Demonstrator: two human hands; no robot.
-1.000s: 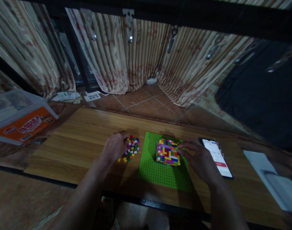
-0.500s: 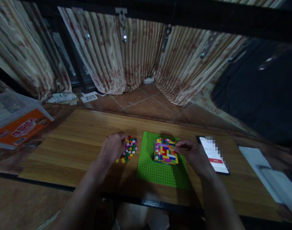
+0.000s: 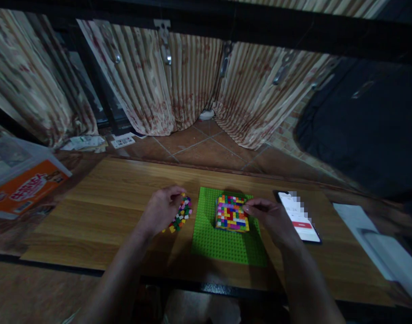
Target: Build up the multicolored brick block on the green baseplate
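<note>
Green baseplate (image 3: 219, 247), loose bricks (image 3: 183, 216) partly behind left hand (image 3: 161, 209)

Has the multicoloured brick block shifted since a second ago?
No; the brick block shows no visible shift in any direction, judged against the green baseplate beneath it.

L forearm (image 3: 121, 265) & R forearm (image 3: 305, 270) bare, w/ narrower wrists (image 3: 143, 229)

We see a boxy block of multicoloured bricks (image 3: 231, 217), its top a closely packed patchwork, standing flat on the far half of a square green studded baseplate (image 3: 222, 249). Just left of the baseplate, we find loose small bricks (image 3: 183, 217) scattered in a heap.
</note>
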